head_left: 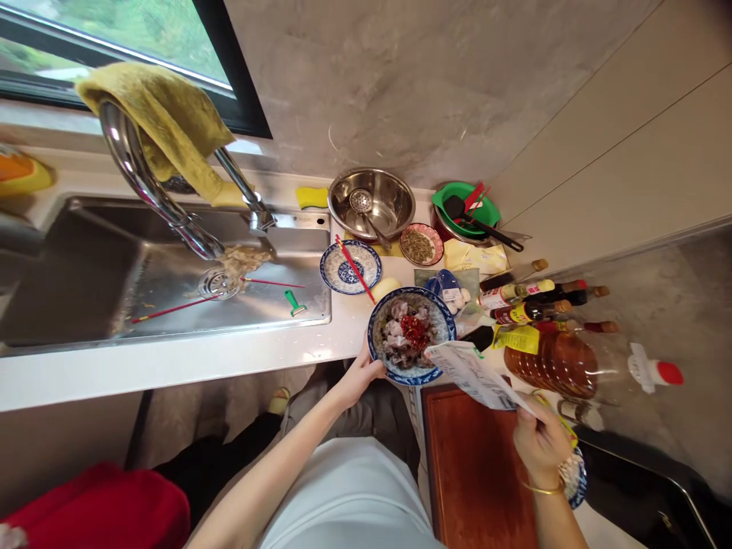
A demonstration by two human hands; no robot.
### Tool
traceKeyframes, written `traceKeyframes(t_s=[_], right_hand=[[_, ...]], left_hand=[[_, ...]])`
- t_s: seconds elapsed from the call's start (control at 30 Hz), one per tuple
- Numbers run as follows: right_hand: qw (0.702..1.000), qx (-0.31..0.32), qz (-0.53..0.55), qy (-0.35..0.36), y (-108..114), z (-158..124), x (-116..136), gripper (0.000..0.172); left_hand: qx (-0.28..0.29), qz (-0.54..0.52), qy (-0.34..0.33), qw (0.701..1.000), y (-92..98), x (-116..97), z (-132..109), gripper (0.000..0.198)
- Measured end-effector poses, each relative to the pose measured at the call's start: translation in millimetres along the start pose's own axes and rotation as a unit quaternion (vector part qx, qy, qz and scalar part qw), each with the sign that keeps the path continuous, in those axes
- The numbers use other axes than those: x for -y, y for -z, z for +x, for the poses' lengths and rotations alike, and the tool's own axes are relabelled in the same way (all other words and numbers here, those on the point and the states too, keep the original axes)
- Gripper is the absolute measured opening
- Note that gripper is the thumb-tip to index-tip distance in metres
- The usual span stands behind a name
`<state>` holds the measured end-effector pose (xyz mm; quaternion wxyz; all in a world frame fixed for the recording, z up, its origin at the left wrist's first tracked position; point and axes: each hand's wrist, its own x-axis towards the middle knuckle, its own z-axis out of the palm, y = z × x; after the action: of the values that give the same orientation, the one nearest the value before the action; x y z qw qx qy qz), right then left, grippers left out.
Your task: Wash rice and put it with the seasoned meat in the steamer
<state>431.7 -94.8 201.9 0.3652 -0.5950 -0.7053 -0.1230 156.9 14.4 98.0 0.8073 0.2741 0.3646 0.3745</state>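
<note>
My left hand [359, 379] grips the near left rim of a blue-and-white bowl [376, 358]. Inside the bowl lie pale pieces that look like raw meat, with a heap of chopped red chili [412, 331] on top. My right hand [540, 441] pinches one end of a white printed packet [474, 374], whose far end tilts over the bowl's right rim. Whether anything is coming out of the packet, I cannot tell. Behind the bowl a patterned plate [351, 267] carries red chopsticks [357, 268] across it.
Left is the steel sink [268, 305] with a green peeler [295, 303] and loose chopsticks. Behind stand a steel basin [394, 200] and a green colander [451, 200]. Bottles [518, 313] and a large oil jug [554, 362] crowd the right. A brown board [480, 465] lies nearer; someone's red garment [114, 507] shows lower left.
</note>
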Motion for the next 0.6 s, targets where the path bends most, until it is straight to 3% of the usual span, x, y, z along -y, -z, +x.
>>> traceKeyframes(t_s=[0.13, 0.3, 0.6], right_hand=[[0.996, -0.086, -0.009, -0.010, -18, 4, 3, 0.018], [0.998, -0.059, -0.010, -0.002, -30, 0, -6, 0.016], [0.992, -0.094, -0.021, -0.081, -38, -25, -18, 0.018]], left_hand=[[0.000, -0.020, -0.013, 1.000, 0.5, 2, -1, 0.070], [0.000, -0.038, -0.015, 0.999, 1.2, -1, -5, 0.067], [-0.010, -0.065, 0.002, 0.998, 0.8, -14, -9, 0.061]])
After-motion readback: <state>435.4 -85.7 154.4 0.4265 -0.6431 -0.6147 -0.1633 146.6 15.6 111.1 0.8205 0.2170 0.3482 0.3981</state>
